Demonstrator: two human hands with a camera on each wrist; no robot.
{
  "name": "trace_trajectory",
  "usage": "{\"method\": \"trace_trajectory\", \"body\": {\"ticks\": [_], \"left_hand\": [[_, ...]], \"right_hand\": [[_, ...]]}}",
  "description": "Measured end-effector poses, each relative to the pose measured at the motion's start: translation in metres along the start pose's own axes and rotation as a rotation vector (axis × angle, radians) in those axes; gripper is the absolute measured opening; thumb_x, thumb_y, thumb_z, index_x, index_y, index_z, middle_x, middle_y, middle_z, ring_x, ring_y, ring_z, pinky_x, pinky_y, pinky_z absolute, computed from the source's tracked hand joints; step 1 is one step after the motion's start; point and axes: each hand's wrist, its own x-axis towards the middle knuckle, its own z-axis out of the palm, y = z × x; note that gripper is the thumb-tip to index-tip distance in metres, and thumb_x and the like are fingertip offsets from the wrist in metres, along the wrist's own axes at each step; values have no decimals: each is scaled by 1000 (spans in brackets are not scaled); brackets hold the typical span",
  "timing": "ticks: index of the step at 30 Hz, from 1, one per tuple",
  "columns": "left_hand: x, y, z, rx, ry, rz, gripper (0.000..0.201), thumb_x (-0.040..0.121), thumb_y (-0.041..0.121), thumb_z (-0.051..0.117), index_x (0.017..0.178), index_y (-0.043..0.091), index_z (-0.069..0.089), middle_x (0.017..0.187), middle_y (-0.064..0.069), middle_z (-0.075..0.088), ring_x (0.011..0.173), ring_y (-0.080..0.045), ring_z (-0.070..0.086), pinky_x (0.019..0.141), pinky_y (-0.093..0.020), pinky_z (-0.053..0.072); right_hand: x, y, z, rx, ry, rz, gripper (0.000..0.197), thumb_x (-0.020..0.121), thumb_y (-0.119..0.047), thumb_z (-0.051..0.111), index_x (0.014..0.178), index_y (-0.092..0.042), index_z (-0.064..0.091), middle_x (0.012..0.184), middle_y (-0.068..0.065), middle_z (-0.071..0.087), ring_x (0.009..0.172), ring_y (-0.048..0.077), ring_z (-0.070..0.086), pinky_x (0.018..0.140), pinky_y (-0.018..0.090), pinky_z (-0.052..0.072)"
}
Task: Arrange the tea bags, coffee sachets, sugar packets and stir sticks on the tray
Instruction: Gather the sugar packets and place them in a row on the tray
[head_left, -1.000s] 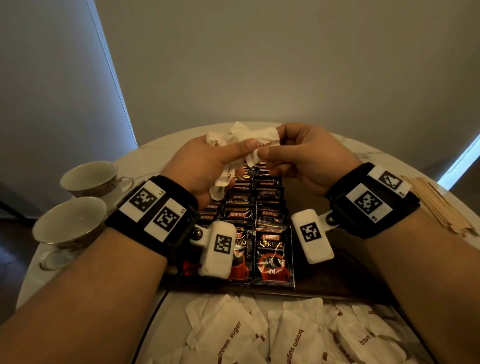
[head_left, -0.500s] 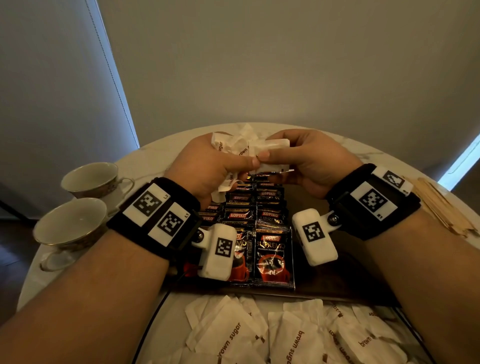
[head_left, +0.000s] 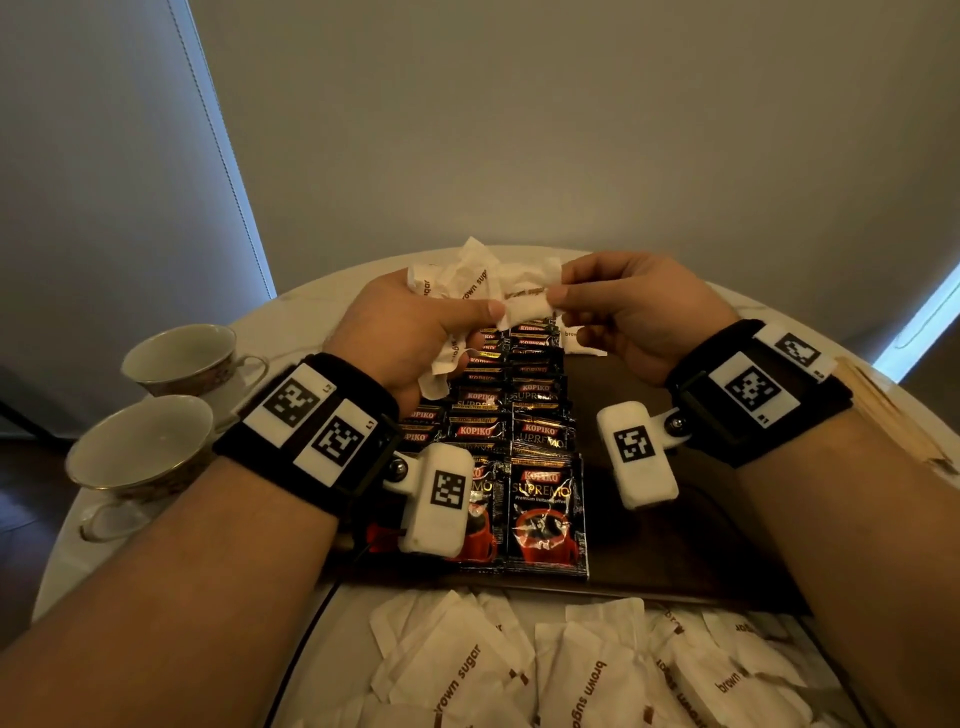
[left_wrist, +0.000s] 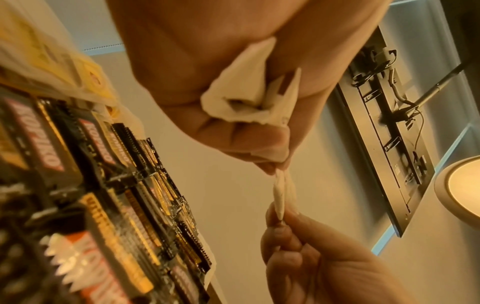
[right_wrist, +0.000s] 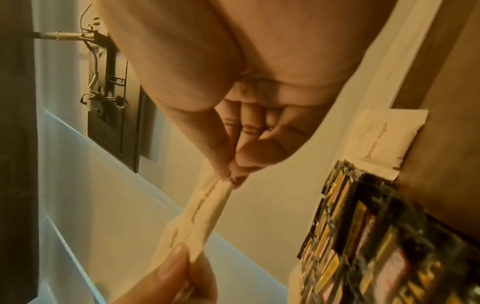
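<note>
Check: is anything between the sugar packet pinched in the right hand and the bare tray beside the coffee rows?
Nothing visible. The right hand pinches the sugar packet above the coffee sachets; the dark tray to their right shows only one laid packet at its far end. The left hand also grips that packet.

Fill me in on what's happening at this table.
A person is sorting drink supplies onto a dark tray. The left hand holds a bunch of brown sugar packets, and the right hand pinches one packet at the bunch's edge. Rows of coffee sachets already lie on the tray, with one sugar packet beside them. More sugar packets lie loose in front.
</note>
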Motion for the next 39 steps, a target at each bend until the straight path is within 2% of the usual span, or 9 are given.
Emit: {"method": "trace_trajectory", "body": {"ticks": [4, 8, 13, 21, 27, 32, 34, 36, 39], "left_hand": [[6, -2, -5, -19, 33, -23, 46, 81, 13, 85, 121, 1, 67, 72, -7, 71, 52, -15, 60, 57, -29, 40], [8, -2, -6, -43, 40, -48, 46, 82, 12, 83, 123, -1, 65, 68, -5, 70, 50, -14, 59, 52, -27, 44], [9, -3, -6, -25, 44, -49, 45, 83, 14, 83, 122, -1, 66, 64, -3, 68, 48, -13, 58, 57, -27, 37], [11, -4, -6, -33, 38, -50, 49, 83, 15, 84, 123, -3, 65, 65, -5, 68, 49, -14, 57, 63, -27, 34], [7, -1, -6, -16, 35, -55, 45, 84, 15, 82, 123, -1, 66, 65, -4, 67, 48, -13, 56, 61, -28, 36], [4, 1, -6, -12, 31, -47, 45, 86, 12, 81, 124, -4, 64, 65, -4, 67, 46, -12, 57, 45, -22, 44], [5, 1, -7, -15, 24, -52, 45, 85, 12, 81, 124, -3, 65, 67, -5, 68, 47, -13, 57, 48, -24, 44], [6, 0, -8, -10, 15, -67, 46, 83, 15, 83, 122, -1, 66, 69, -7, 69, 48, -14, 57, 58, -28, 38], [4, 1, -7, 35, 1, -67, 26, 84, 17, 81, 105, 3, 74, 80, -13, 71, 54, -16, 57, 59, -29, 39]], "right_hand": [[18, 12, -27, 61, 240, 55, 19, 90, 6, 67, 84, -12, 62, 68, 3, 65, 53, 9, 60, 46, 21, 46], [33, 40, -56, -28, 407, 325, 15, 91, 5, 64, 84, -9, 64, 72, 6, 62, 53, 10, 55, 42, 18, 42], [35, 55, -57, -83, 385, 389, 11, 92, 6, 63, 86, -4, 65, 77, 11, 64, 61, 16, 60, 58, 23, 50], [33, 52, -52, -47, 344, 394, 7, 97, 4, 60, 97, -2, 64, 87, 13, 68, 70, 17, 68, 57, 23, 59], [31, 42, -53, -43, 282, 460, 4, 100, -6, 60, 100, -4, 63, 67, 8, 75, 73, 18, 72, 61, 26, 59], [29, 38, -55, -141, 323, 405, 11, 95, -16, 69, 104, -9, 69, 84, 4, 71, 72, 16, 64, 69, 29, 57], [30, 38, -54, -170, 367, 356, 9, 94, -16, 70, 99, -9, 68, 84, 5, 64, 70, 15, 60, 69, 29, 56], [30, 38, -50, -145, 299, 375, 7, 96, -15, 68, 96, -8, 68, 84, 6, 66, 71, 16, 62, 68, 29, 55], [29, 40, -46, -146, 200, 447, 9, 96, -18, 67, 97, -9, 70, 96, 9, 75, 74, 16, 65, 69, 29, 54]]}}
